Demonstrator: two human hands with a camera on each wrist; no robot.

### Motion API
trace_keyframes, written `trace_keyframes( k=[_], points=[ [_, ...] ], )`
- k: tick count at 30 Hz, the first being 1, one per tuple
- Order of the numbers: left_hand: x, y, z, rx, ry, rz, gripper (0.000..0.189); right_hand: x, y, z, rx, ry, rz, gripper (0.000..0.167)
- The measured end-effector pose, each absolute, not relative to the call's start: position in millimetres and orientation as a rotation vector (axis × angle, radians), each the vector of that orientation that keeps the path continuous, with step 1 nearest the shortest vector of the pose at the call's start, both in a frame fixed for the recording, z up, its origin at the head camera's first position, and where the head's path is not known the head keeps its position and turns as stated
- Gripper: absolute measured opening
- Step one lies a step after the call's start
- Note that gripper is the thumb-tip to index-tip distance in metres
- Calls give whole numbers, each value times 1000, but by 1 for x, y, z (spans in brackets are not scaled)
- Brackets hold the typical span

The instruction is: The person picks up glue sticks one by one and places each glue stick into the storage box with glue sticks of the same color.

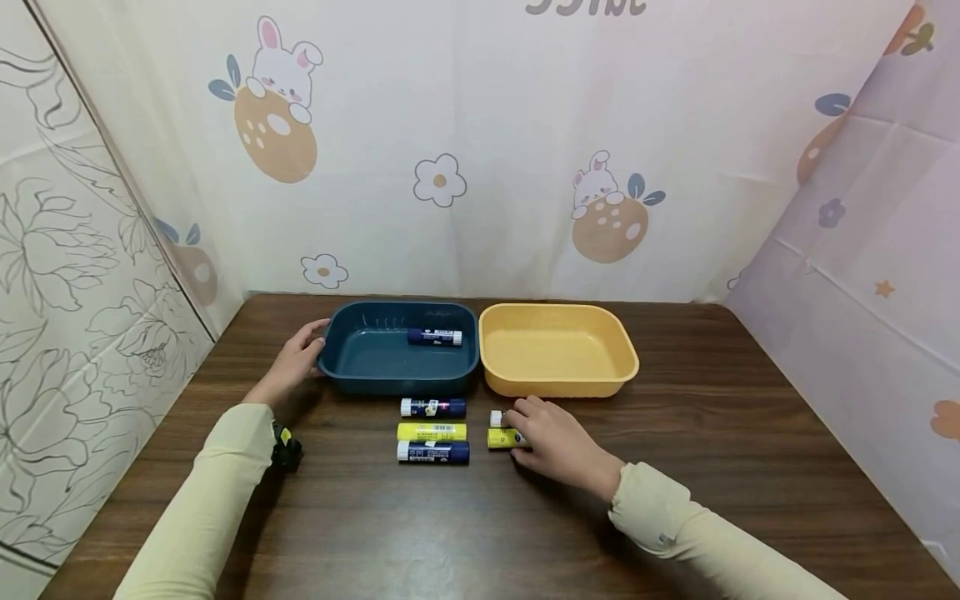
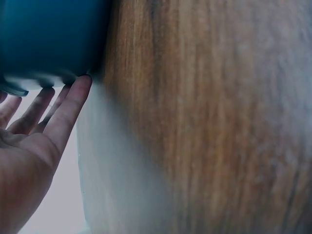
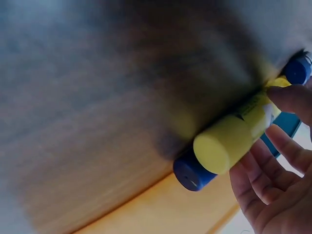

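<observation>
My left hand (image 1: pixel 296 358) rests against the left side of the dark blue bin (image 1: pixel 397 387), its straight fingertips (image 2: pixel 80 87) touching the outer wall. A dark blue glue stick (image 1: pixel 427 337) with a white cap lies inside that bin. My right hand (image 1: pixel 558 442) pinches a yellow glue stick (image 3: pixel 222 141) between thumb and fingers on the table. Just behind it lies a blue glue stick (image 3: pixel 190 173), whose white cap (image 1: pixel 497 418) shows in the head view; the hand covers most of both sticks there.
A yellow bin (image 1: pixel 558 388) stands beside the blue one. Before the blue bin lie a blue glue stick (image 1: pixel 435 407), a yellow one (image 1: pixel 431 432) and another blue one (image 1: pixel 435 452) in a column. Patterned cloth (image 1: pixel 502 208) hangs behind the wooden table (image 1: pixel 360 533).
</observation>
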State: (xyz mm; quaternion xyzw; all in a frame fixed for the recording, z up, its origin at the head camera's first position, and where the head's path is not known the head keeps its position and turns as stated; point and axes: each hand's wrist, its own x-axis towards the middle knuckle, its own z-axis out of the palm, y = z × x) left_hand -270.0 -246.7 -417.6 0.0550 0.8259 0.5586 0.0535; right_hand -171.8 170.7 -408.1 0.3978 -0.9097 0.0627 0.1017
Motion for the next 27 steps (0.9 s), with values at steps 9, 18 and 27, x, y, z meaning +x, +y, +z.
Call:
trace_keyframes(
  k=[9, 18, 27],
  points=[
    [-270, -246, -413, 149, 2488, 1701, 50, -172, 172, -415, 1173, -2691, 160, 29],
    [-268, -245, -408, 159, 2472, 1722, 49, -172, 171, -414, 1189, -2672, 161, 28],
    [-271, -248, -418, 175, 2505, 1706, 50, -169, 173, -411, 1213, -2654, 187, 29]
  ],
)
